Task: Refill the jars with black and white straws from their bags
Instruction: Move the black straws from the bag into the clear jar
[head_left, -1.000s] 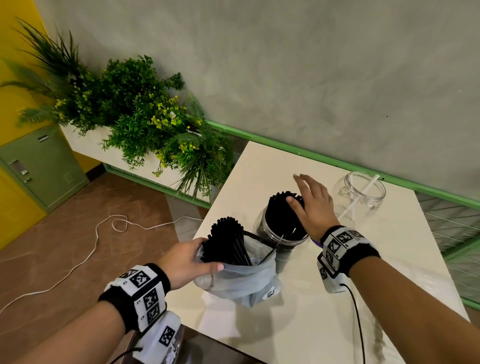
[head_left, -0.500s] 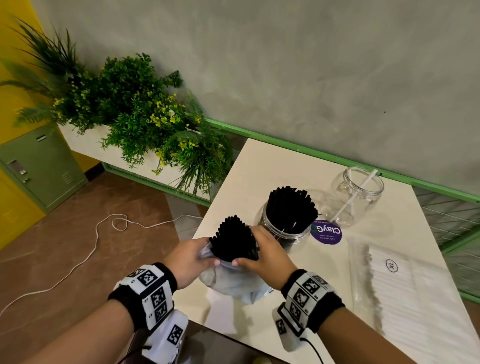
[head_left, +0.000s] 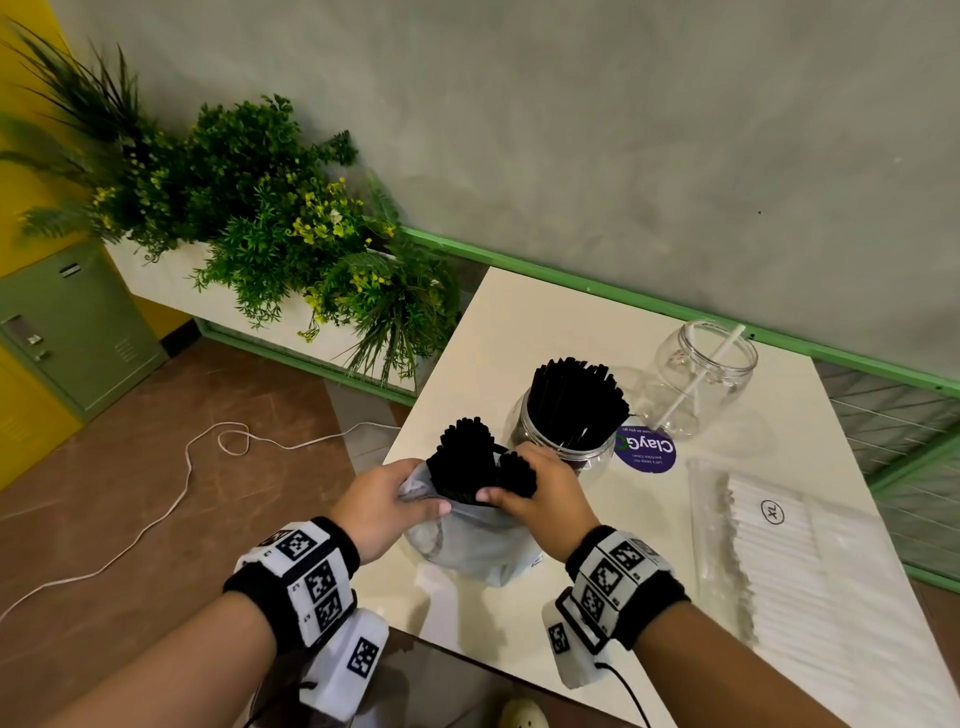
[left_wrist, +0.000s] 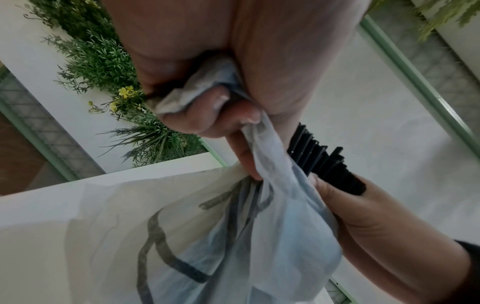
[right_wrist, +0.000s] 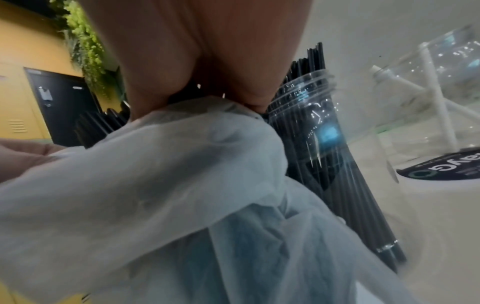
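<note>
A thin pale plastic bag (head_left: 478, 540) stands near the table's front-left corner with black straws (head_left: 465, 454) sticking up out of it. My left hand (head_left: 387, 506) grips the bag's rim (left_wrist: 215, 82). My right hand (head_left: 535, 493) grips a small bunch of black straws (head_left: 517, 473) at the bag's mouth. Just behind stands a clear jar (head_left: 566, 441) packed with black straws (right_wrist: 314, 127). A second clear jar (head_left: 701, 374) at the back holds a single white straw (head_left: 696, 376). A flat bag of white straws (head_left: 789, 571) lies at the right.
A round purple sticker (head_left: 644, 449) lies on the white table (head_left: 519, 322) between the jars. Green plants (head_left: 270, 218) in a white planter stand left of the table. A white cable (head_left: 171, 499) runs over the brown floor. A green locker (head_left: 67, 322) is at far left.
My right hand came back from the top of the black-straw jar to the bag and took hold of a bunch of black straws. The left hand kept its grip on the bag.
</note>
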